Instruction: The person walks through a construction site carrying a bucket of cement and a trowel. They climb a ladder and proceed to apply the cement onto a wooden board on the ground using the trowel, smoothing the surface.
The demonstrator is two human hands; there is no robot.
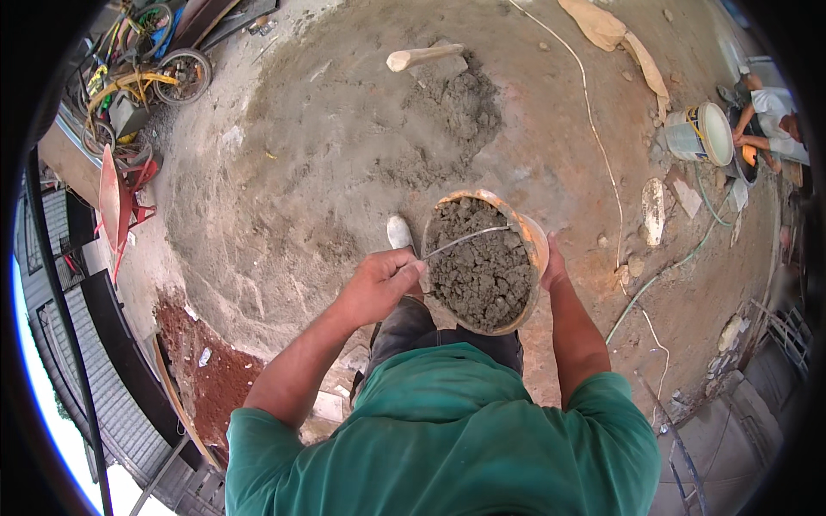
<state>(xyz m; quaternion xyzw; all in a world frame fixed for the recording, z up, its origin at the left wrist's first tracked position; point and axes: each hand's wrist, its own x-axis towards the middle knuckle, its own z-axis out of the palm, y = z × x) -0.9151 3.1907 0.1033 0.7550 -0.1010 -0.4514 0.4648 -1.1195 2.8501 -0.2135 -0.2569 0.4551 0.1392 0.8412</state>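
Note:
A bucket (537, 244) full of wet grey mortar (482, 271) is in front of my body, over my legs. Its rim is smeared with orange, and a thin wire handle (465, 238) crosses the mortar. At the bucket's left edge, my left hand (383, 282) is closed with the thumb over the curled fingers, where the handle meets the rim. My right hand (553, 263) holds the outer right side of the bucket; most of its fingers are hidden behind the wall.
Ahead lies a mortar heap (465, 107) with a wooden handle (424, 58) beside it. A red wheelbarrow (116, 202) and bicycles (182, 77) stand left. To the right are a white bucket (701, 135), a crouching person (774, 120), and a hose (662, 288) on the ground.

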